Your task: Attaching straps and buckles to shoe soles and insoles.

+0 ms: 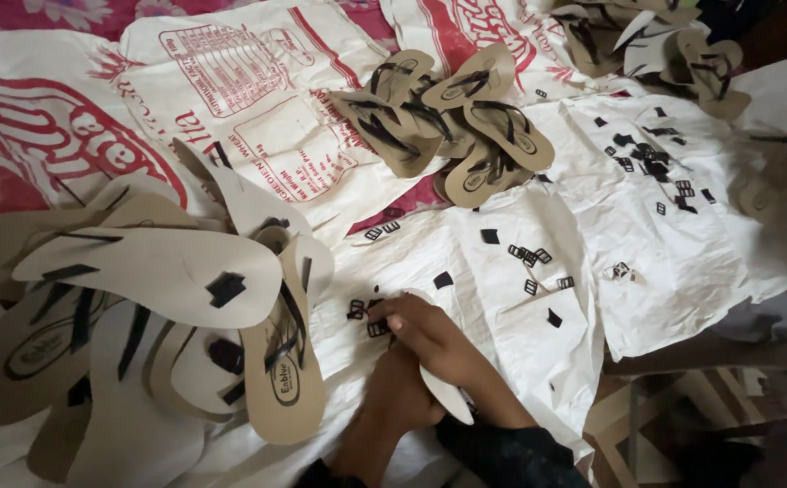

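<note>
My right hand [430, 336] reaches left across a pale sandal sole [449, 398], and its fingertips pinch a small black buckle [377, 328]. My left hand [400, 393] lies under the right wrist, its fingers closed on that sole. Two more black buckles [356, 309] lie just left of the fingertips on the white sheet [502, 343]. Part of the sole is hidden beneath both hands.
A heap of tan and white soles with black straps [168, 307] fills the left. A pile of finished tan sandals [448, 117] lies at top centre, more sandals [655, 45] at top right. Several loose black buckles and tabs [651, 163] are scattered on the printed sacks. Wooden frame [683, 361] at lower right.
</note>
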